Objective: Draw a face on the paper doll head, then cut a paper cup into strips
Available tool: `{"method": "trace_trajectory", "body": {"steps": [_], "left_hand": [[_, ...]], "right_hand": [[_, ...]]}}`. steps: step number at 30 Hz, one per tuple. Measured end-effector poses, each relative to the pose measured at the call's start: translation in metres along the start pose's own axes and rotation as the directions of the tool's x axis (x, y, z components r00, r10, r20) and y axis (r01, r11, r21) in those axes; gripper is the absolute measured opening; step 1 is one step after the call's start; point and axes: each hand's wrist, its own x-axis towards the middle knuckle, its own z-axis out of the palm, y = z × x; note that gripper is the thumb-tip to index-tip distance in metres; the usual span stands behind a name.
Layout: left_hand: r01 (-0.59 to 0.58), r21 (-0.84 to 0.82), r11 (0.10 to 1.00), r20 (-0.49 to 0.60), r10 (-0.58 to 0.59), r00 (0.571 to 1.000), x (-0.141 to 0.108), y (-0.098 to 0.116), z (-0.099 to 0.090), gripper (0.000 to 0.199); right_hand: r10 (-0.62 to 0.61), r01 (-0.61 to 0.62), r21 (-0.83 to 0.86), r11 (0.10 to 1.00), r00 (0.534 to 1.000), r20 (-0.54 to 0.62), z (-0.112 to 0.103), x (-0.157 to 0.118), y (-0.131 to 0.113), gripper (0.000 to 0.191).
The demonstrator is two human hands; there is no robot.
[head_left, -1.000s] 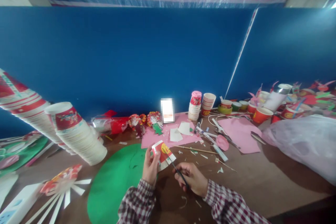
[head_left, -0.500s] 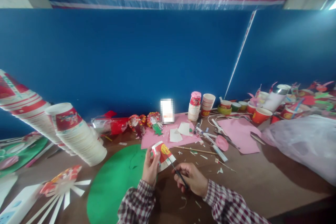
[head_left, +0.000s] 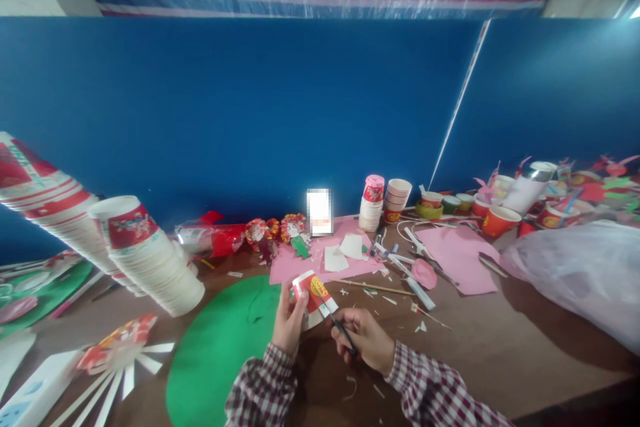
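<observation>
My left hand [head_left: 291, 315] grips a red and white paper cup piece [head_left: 311, 293] with a yellow emblem, thumb on its near face. In my right hand [head_left: 367, 339] is a pair of dark-handled scissors [head_left: 345, 335], their blades lying at the right edge of the cup piece. How far the blades are apart is too small to make out. Under and left of my left hand lies a round green sheet [head_left: 220, 353]. Small white paper scraps [head_left: 421, 327] are scattered on the brown table right of the hands.
Tall paper cup stacks [head_left: 155, 273] lean at the left, near a cup cut into strips [head_left: 120, 353]. Pink sheets [head_left: 457, 257], pens, a thin wooden stick [head_left: 375, 285] and smaller cup stacks [head_left: 397, 200] lie behind the hands. A translucent plastic bag [head_left: 575, 280] bulges at the right.
The cup piece has tilted slightly and shifted a little right with my left hand. The scissors have moved slightly against its right edge; the whole view has shifted slightly.
</observation>
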Motion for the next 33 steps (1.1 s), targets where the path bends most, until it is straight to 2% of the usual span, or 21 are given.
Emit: {"method": "trace_trajectory", "body": {"steps": [3,9,15,21,29,33], "left_hand": [[0.006,-0.014,1.0,-0.021,-0.006,1.0,0.0,-0.001,0.001,0.064],[0.032,-0.012,0.999,0.005,-0.032,0.999,0.002,-0.003,-0.002,0.066],[0.013,-0.004,1.0,0.015,-0.013,1.0,0.003,-0.005,-0.004,0.066],[0.025,0.018,1.0,0.022,-0.026,0.999,0.003,-0.007,-0.004,0.069],[-0.032,0.022,0.999,0.026,0.032,0.999,0.008,-0.015,-0.008,0.059],[-0.014,0.011,1.0,0.013,0.014,1.0,0.01,-0.018,-0.009,0.061]], "right_hand": [[-0.012,0.013,0.031,0.999,1.0,-0.018,0.0,0.001,0.002,0.039],[-0.03,0.032,0.051,0.998,0.999,-0.03,0.002,0.002,0.003,0.035],[-0.008,0.009,0.006,1.0,0.999,-0.04,0.003,-0.002,-0.001,0.037],[-0.005,0.006,0.04,0.999,0.999,-0.032,0.003,-0.002,-0.002,0.039],[-0.042,0.049,0.093,0.994,0.997,-0.071,0.007,-0.001,-0.007,0.039],[-0.038,0.046,0.105,0.993,0.996,-0.075,0.007,0.001,-0.005,0.038]]}}
